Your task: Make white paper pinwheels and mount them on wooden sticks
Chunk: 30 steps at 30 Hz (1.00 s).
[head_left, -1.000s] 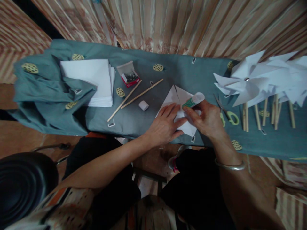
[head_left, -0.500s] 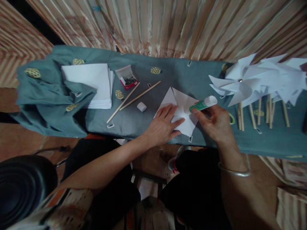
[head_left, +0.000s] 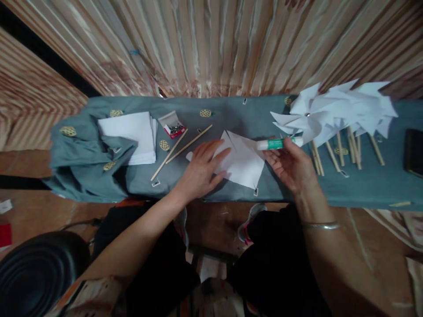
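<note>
My left hand (head_left: 203, 169) lies with fingers apart over the left side of a white paper square (head_left: 246, 160), which has a slit running in from its top corner. Beside that hand, a small white cap (head_left: 189, 156) shows only in part. My right hand (head_left: 292, 165) grips a green and white glue stick (head_left: 276, 143) between thumb and fingers, nearly level over the paper's right edge. Its other fingers are by the paper's right corner; I cannot tell if they touch it.
Several paper pinwheels (head_left: 343, 110) on wooden sticks lie to the right. Leftward are two loose sticks (head_left: 189, 144), a red box of pins (head_left: 174, 126) and a stack of white paper (head_left: 132, 132). A dark object (head_left: 413, 152) rests at far right. Corrugated sheeting (head_left: 211, 48) stands behind the table.
My left hand has slid left across the paper toward the cap. My right hand has turned the glue stick level, its tip now pointing left. The whole view has shifted slightly.
</note>
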### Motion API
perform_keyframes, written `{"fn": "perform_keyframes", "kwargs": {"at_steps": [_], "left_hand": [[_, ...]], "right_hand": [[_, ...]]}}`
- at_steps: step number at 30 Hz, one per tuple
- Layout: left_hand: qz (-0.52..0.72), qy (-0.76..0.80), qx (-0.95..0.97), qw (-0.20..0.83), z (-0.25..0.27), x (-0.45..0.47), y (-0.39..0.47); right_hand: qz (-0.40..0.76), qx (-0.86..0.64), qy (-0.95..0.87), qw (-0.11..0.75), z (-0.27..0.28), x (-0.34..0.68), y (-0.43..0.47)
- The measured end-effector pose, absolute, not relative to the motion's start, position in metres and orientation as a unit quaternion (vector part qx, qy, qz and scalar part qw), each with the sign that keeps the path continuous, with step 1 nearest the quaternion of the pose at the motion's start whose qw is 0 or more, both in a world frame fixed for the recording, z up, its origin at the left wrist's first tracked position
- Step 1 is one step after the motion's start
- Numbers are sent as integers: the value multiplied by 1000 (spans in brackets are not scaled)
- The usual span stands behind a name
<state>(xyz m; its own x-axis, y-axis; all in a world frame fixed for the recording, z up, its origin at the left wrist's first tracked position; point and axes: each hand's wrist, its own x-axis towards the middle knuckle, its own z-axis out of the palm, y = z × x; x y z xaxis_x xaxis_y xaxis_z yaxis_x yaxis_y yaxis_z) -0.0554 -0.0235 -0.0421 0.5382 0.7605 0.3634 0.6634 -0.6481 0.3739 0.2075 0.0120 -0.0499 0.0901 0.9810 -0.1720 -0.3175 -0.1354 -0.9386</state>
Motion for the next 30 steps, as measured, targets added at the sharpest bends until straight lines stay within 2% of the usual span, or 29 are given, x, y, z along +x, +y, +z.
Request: {"fn": "perform_keyframes", "kwargs": {"at_steps": [8, 16, 20, 25, 30], "left_hand": [[197, 514, 819, 162, -31, -113, -18], [182, 536, 810, 151, -48, -105, -14], [234, 549, 782, 182, -47, -96, -12], [320, 548, 724, 271, -52, -78, -7], [331, 524, 745, 246, -51, -63, -14]], "right_hand": [[672, -424, -238, 558, -47, 195, 13], [697, -433, -202, 535, -43, 186, 11], [711, -440, -184, 517, -44, 179, 8], [728, -430, -160, 509, -46, 172, 5], [734, -421, -169, 505, -46, 169, 2]]}}
